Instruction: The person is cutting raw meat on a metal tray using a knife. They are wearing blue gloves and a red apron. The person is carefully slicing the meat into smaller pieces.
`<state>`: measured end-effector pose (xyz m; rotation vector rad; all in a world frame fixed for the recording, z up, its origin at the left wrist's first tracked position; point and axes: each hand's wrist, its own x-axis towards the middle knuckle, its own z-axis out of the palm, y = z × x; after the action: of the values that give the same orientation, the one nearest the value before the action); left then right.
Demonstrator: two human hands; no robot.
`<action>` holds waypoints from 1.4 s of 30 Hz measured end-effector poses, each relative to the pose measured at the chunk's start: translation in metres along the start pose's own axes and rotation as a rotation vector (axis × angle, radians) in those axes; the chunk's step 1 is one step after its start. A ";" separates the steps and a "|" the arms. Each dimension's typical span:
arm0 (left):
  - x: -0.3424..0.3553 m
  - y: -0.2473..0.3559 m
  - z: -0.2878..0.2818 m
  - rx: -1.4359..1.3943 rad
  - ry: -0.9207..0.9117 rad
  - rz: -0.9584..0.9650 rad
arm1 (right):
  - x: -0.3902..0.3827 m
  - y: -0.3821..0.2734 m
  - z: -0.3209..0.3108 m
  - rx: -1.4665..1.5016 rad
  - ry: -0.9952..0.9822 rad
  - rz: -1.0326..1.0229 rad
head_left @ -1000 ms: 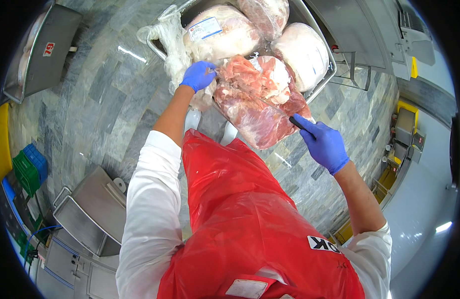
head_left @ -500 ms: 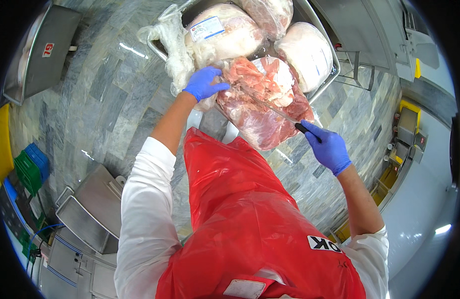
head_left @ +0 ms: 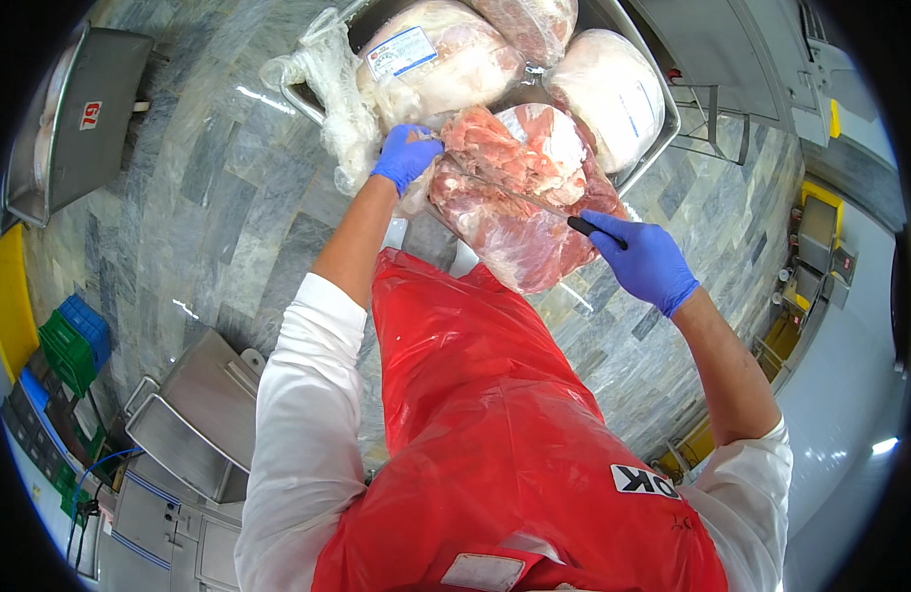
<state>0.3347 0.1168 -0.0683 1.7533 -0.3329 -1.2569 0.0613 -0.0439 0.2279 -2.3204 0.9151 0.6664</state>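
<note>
A large raw cut of meat (head_left: 510, 235) lies at the near side of a metal bin (head_left: 663, 148), with loose pink flesh and white fat on top. My right hand (head_left: 645, 264), in a blue glove, is closed round the black handle of a knife (head_left: 586, 227). Its thin blade lies across the meat, pointing left, and the tip is hard to make out. At the meat's upper left edge, my blue-gloved left hand (head_left: 406, 158) is closed with curled fingers on the meat; its fingertips are partly hidden. Crumpled clear plastic wrap (head_left: 349, 128) hangs over the bin's left rim beside it.
Several wrapped pieces of meat fill the bin, among them a labelled one (head_left: 446, 64) and a pale one (head_left: 608, 99). A steel cart (head_left: 90, 118) stands far left, another (head_left: 194, 414) lower left. Green crates (head_left: 69, 353) are at the left edge.
My right hand and the knife have shifted slightly up and left along the meat. The left hand's fingers, more spread before, are now curled in at the meat's edge.
</note>
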 end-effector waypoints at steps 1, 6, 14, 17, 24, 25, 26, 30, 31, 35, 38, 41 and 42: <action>-0.002 0.001 0.002 -0.015 0.021 -0.006 | 0.001 0.000 0.009 0.005 0.015 -0.008; 0.011 -0.016 0.012 0.135 0.248 -0.039 | -0.008 -0.017 0.083 -0.264 0.045 0.125; -0.005 -0.023 0.006 0.241 0.009 0.327 | -0.060 0.026 0.126 0.428 0.271 0.091; -0.021 0.017 -0.002 0.291 -0.258 0.207 | -0.066 0.002 0.071 0.127 0.110 0.185; 0.016 0.021 0.004 0.753 -0.261 0.107 | -0.030 -0.067 0.027 -0.358 -0.049 0.041; 0.018 0.016 0.004 0.747 -0.235 0.095 | -0.029 -0.069 0.024 -0.379 -0.067 0.008; 0.016 0.018 0.009 0.736 -0.181 0.104 | -0.030 -0.069 0.022 -0.396 -0.083 -0.017; 0.002 0.019 0.024 0.678 0.005 0.114 | -0.056 -0.056 0.033 -0.307 -0.044 0.008; 0.002 0.017 0.025 0.671 0.019 0.106 | -0.062 -0.059 0.034 -0.277 -0.037 -0.001; 0.003 0.013 0.025 0.677 0.077 0.100 | -0.061 -0.056 0.063 -0.212 -0.016 0.012; -0.002 0.012 0.030 0.690 0.160 0.135 | -0.058 -0.068 0.064 -0.329 -0.002 0.031; -0.007 0.012 0.026 0.635 0.146 0.122 | -0.057 -0.104 0.030 -0.532 -0.099 0.020; -0.009 0.014 0.027 0.614 0.141 0.125 | -0.055 -0.114 0.019 -0.605 -0.143 0.018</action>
<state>0.3118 0.1011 -0.0529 2.2784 -0.7962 -0.9903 0.1040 0.0638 0.2836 -2.7295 0.7366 1.2374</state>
